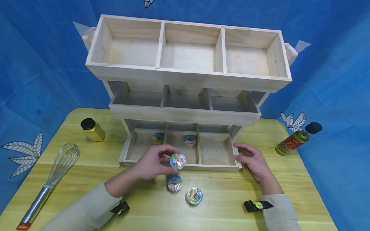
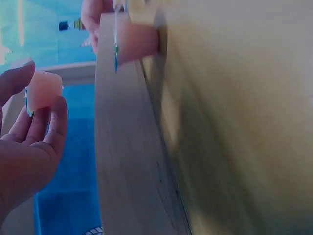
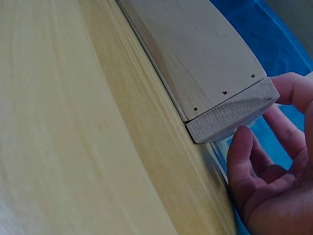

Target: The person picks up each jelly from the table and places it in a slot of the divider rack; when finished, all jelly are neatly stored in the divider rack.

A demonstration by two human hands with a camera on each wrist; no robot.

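My left hand pinches a small jelly cup between thumb and fingers, above the front edge of the wooden rack's bottom tier. In the left wrist view, the held jelly cup has a pinkish body. Two more jelly cups, one nearer and one to its right, sit on the table before the rack. One jelly cup lies in the bottom left compartment, another in the middle one. At the bottom tier's right end, the fingertips of my right hand touch the side; it holds nothing loose.
The rack's middle tier and top tier overhang the bottom one. A yellow jar with a black lid and a whisk are at left. A dark-capped bottle is at right. A blue cloth hangs behind.
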